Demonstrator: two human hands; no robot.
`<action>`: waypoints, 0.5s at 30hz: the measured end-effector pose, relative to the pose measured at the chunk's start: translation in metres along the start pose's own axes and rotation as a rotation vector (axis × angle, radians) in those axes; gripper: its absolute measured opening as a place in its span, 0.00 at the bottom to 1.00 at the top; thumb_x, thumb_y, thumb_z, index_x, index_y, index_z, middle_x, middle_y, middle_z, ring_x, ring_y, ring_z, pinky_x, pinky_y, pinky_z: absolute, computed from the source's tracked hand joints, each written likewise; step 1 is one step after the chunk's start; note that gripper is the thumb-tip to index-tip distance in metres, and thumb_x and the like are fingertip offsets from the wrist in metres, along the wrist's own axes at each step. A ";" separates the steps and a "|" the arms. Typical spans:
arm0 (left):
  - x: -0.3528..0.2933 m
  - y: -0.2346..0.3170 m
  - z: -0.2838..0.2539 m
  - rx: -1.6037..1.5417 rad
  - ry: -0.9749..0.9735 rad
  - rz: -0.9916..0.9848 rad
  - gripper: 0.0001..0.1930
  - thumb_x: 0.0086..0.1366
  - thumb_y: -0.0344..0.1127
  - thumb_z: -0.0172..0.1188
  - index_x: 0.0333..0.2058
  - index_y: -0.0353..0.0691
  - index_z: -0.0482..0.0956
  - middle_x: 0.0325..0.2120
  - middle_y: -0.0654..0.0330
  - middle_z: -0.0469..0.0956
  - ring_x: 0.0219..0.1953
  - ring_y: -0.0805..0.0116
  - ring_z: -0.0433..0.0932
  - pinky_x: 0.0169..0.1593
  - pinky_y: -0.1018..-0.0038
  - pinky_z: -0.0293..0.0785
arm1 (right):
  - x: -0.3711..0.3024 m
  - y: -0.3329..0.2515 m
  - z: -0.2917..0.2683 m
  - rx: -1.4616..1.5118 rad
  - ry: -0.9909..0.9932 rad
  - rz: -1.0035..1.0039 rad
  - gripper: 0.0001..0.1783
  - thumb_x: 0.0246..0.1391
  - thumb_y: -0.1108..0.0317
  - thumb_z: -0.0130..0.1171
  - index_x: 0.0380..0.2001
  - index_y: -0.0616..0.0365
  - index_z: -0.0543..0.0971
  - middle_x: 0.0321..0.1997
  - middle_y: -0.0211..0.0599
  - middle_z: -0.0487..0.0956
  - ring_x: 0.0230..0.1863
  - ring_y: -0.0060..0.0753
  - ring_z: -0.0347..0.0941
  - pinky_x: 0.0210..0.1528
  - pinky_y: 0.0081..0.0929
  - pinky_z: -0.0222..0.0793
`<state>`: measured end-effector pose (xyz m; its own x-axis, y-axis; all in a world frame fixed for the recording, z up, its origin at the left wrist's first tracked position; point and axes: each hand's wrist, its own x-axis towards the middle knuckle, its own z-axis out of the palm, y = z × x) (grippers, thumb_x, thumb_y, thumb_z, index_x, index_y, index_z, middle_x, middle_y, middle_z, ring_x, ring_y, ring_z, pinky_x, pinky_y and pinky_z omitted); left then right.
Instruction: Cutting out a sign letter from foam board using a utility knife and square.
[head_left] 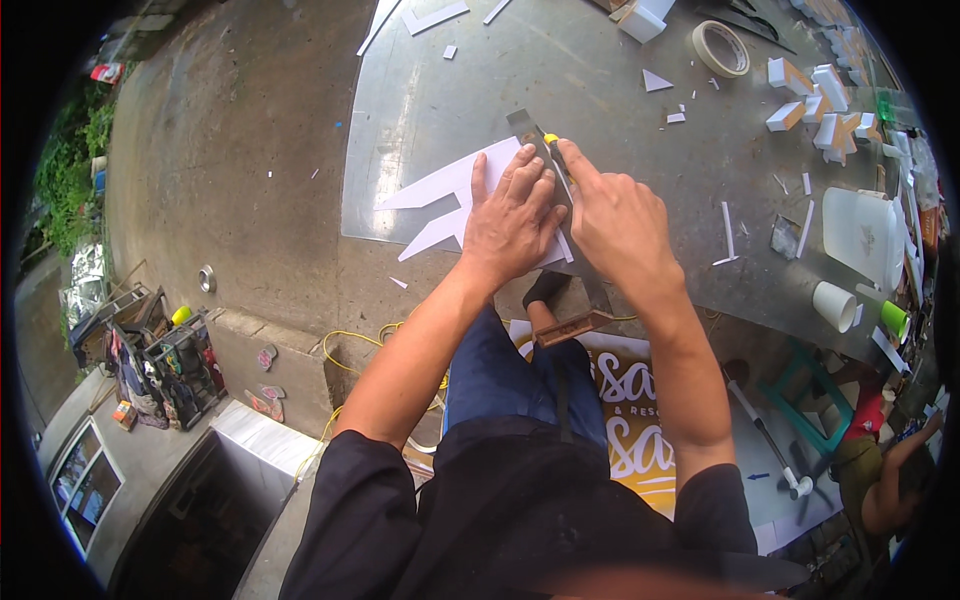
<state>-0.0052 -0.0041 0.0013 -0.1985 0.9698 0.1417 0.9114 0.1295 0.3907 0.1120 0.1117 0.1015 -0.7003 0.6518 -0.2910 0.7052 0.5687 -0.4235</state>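
My left hand (512, 218) lies with fingers stretched on a white sheet piece (440, 187) with pointed arms, pressing it and a metal straightedge. That straightedge is the blade of a try square (522, 123), whose wooden handle (573, 327) sticks out past the near table edge. Along the straightedge's right side, my right hand (628, 222) grips a utility knife (551, 138) with a yellow end, index finger stretched along it. My palm and fingers cover most of the knife. A narrow white strip (563, 246) lies between my hands.
The metal-topped table (620, 110) carries white offcuts (657, 80), a tape roll (721, 49), several small white-and-tan blocks (788, 76), a plastic container (862, 238) and a white cup (834, 306). Below are a yellow cord (335, 350) and a green stool (812, 395). Another person (890, 480) is at lower right.
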 end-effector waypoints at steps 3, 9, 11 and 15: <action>-0.001 -0.001 -0.001 0.000 0.003 -0.002 0.26 0.63 0.45 0.64 0.58 0.43 0.75 0.60 0.58 0.72 0.72 0.62 0.62 0.74 0.42 0.38 | -0.006 -0.002 0.002 -0.035 -0.014 -0.010 0.32 0.55 0.71 0.56 0.66 0.56 0.71 0.27 0.53 0.84 0.33 0.57 0.84 0.36 0.49 0.80; -0.001 -0.001 -0.001 0.003 -0.001 0.000 0.26 0.65 0.48 0.63 0.58 0.43 0.75 0.59 0.58 0.72 0.72 0.62 0.62 0.74 0.42 0.38 | -0.021 -0.004 -0.003 -0.089 -0.070 0.007 0.32 0.56 0.71 0.55 0.67 0.57 0.69 0.28 0.52 0.84 0.32 0.55 0.84 0.35 0.47 0.80; 0.000 -0.001 -0.001 0.006 -0.010 -0.003 0.26 0.65 0.48 0.63 0.58 0.43 0.75 0.60 0.58 0.72 0.73 0.62 0.61 0.74 0.42 0.38 | -0.031 -0.002 -0.003 -0.101 -0.076 0.012 0.32 0.56 0.71 0.54 0.67 0.56 0.69 0.28 0.50 0.84 0.32 0.55 0.84 0.35 0.47 0.80; 0.000 0.000 -0.001 0.012 -0.010 -0.004 0.25 0.65 0.48 0.64 0.57 0.43 0.75 0.59 0.58 0.72 0.73 0.63 0.61 0.74 0.43 0.38 | -0.055 0.004 0.000 -0.120 -0.101 0.014 0.33 0.57 0.71 0.52 0.68 0.55 0.68 0.28 0.48 0.83 0.31 0.53 0.83 0.35 0.46 0.80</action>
<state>-0.0053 -0.0047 0.0024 -0.1989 0.9713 0.1305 0.9149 0.1362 0.3800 0.1536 0.0781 0.1161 -0.6936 0.6096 -0.3837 0.7189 0.6196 -0.3151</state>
